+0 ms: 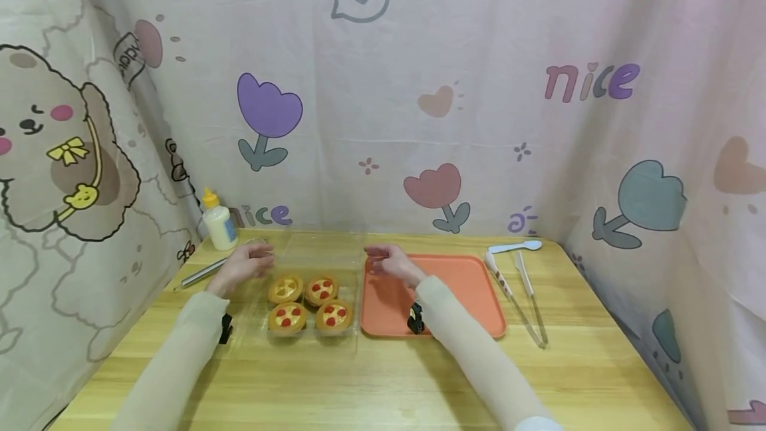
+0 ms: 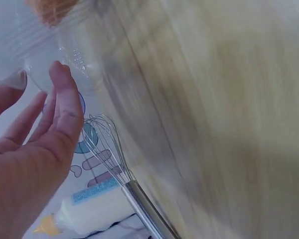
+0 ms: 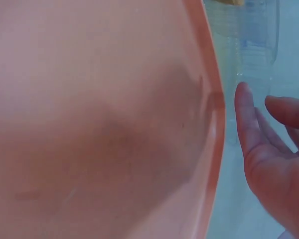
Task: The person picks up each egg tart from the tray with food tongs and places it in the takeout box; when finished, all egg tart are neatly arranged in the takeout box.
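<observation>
A clear plastic box point(image 1: 357, 304) on the table holds several small tarts point(image 1: 287, 316) with red and yellow toppings. Its clear lid point(image 1: 326, 245) lies folded back behind them. At the box's left rear is my left hand point(image 1: 245, 265), fingers loosely bent; in the left wrist view its thumb and fingertips are close to the clear plastic point(image 2: 40, 45), and contact is hard to tell. Opposite, my right hand point(image 1: 393, 263) hovers over the orange tray's point(image 1: 443, 298) rear left corner, fingers relaxed and pointing toward the lid. Neither hand visibly grips anything.
Left of the box lie a metal whisk point(image 2: 107, 147) and a white squeeze bottle point(image 1: 221, 226) with a yellow cap. Right of the tray are tongs point(image 1: 529, 308) and a light blue spoon point(image 1: 516, 247). A printed curtain point(image 1: 371, 85) hangs behind the table point(image 1: 299, 391).
</observation>
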Demonstrator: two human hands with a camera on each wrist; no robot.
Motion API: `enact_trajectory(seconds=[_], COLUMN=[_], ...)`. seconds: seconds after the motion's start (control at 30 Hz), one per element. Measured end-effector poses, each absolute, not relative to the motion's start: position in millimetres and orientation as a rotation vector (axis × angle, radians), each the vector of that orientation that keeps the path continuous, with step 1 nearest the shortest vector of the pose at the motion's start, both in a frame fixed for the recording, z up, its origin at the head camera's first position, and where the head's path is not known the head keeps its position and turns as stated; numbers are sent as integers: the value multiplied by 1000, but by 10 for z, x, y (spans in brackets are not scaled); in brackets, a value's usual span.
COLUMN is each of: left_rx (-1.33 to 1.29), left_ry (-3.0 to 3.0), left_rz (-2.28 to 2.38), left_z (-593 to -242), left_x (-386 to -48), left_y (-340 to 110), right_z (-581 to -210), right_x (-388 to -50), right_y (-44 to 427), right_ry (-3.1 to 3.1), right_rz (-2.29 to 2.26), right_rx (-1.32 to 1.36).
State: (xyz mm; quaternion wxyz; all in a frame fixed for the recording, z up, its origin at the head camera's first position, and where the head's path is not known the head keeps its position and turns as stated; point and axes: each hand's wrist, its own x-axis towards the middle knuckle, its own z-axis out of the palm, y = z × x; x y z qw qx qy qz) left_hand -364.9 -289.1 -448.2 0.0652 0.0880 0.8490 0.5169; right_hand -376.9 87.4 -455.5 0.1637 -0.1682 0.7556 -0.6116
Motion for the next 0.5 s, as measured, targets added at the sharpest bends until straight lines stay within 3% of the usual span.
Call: enact_trajectory(seconds=[0.5], left_rx=[227], left_ry=[2627], left_rz=[1631], left_z=[-4465], left_x=[-3703], left_y=[-2841], right_z=[-4507], right_x=[-3787], right_y=[743], right_ry=[2203], right_rz=[-1780], right_rx=[-422])
